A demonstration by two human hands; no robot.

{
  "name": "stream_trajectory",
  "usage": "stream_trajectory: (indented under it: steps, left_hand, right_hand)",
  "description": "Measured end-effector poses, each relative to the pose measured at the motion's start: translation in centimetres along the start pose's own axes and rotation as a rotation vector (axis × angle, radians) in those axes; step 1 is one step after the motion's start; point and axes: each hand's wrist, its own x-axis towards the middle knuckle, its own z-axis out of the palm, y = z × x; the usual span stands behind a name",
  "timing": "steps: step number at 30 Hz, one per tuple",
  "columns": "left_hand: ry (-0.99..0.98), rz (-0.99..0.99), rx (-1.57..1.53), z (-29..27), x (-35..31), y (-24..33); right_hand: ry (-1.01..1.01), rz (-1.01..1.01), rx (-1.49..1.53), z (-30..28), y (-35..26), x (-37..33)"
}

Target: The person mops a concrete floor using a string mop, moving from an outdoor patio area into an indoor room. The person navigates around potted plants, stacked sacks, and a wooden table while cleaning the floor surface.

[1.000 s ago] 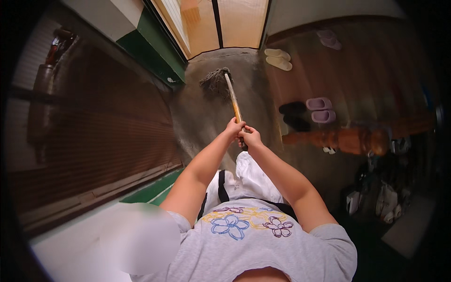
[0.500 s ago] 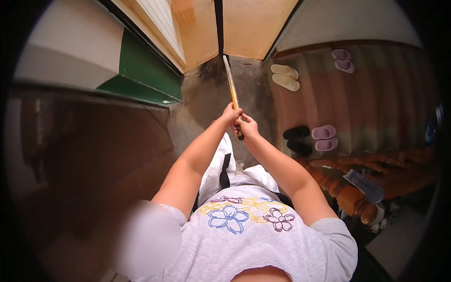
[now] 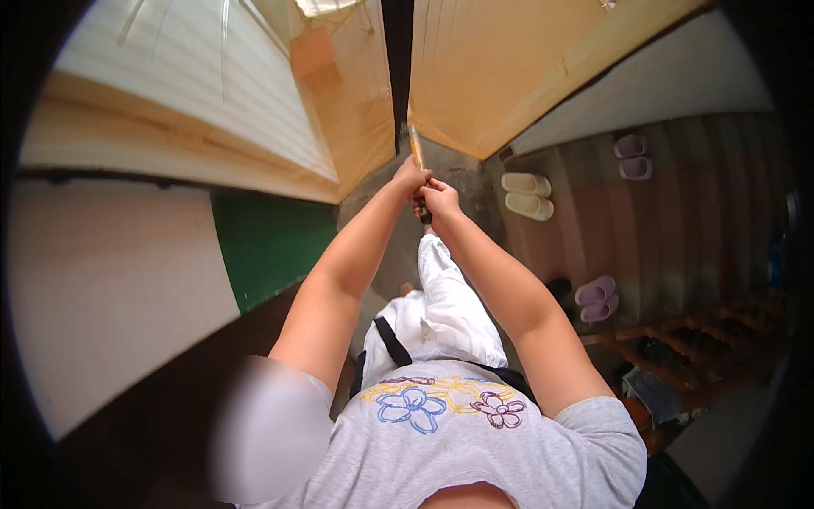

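Observation:
Both my arms stretch forward and meet at a long, slim pole (image 3: 416, 144) with a worn yellowish shaft and a dark lower end. Farther along it, my left hand (image 3: 410, 177) is closed round the shaft. My right hand (image 3: 440, 201) grips just below, close to the dark end nearest my body. The pole points away from me toward the dark gap between two tan hanging panels (image 3: 483, 76). Whatever is at its far end is hidden or too small to make out.
On the right, steps (image 3: 577, 204) hold cream slippers (image 3: 527, 197), lilac slippers (image 3: 597, 299) and another pair (image 3: 632, 158). A wooden banister (image 3: 661, 339) runs nearer me. To the left stands a white wall (image 3: 119, 280) with a green part (image 3: 271, 242). Grey floor (image 3: 360, 242) lies below my hands.
I have come closer to the tan panels, which now fill more of the view. Less of the pole shows beyond my hands. Both hands keep their hold, and one leg is now forward.

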Motion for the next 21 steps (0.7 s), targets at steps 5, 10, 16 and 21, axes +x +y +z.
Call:
stream_trajectory:
  steps: [5,10,16,21]
  left_hand:
    - [0.216,0.513,0.19,-2.7,8.3,15.1]
    - [0.142,0.425,0.196,-2.5,15.2,28.0]
    - [-0.333,0.356,0.478,1.2,17.9,41.0]
    - [-1.217,0.318,0.394,-1.5,20.6,48.3]
  right_hand:
    - [-0.039,-0.069,-0.098,3.2,-7.3,9.5]
    - [-0.003,-0.113,-0.147,9.0,-15.2,16.3]
    - [-0.262,-0.24,-0.389,13.9,-24.2,15.4]
    - [-0.339,-0.215,-0.624,17.8,-33.9,18.5]
